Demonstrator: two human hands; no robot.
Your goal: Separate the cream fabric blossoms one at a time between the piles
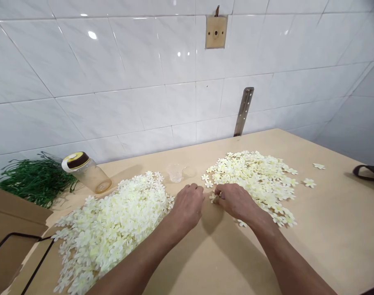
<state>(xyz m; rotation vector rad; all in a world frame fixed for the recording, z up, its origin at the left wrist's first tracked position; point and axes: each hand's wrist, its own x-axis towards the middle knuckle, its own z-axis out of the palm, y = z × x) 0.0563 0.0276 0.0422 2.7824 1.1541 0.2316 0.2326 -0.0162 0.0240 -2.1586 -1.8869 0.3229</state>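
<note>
At right fingers (pixel 219 191): flower (pixel 212 197), jutting left.

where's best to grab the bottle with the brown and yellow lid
Grip the bottle around its clear body below the lid, probably from the right: the body looks rounded and straight-sided, while green stems crowd the left and white flowers lie in front.

White flower heap (pixel 125 217) — left, dense; creamier flower pile (pixel 254 174) — right, edges scattered
</note>
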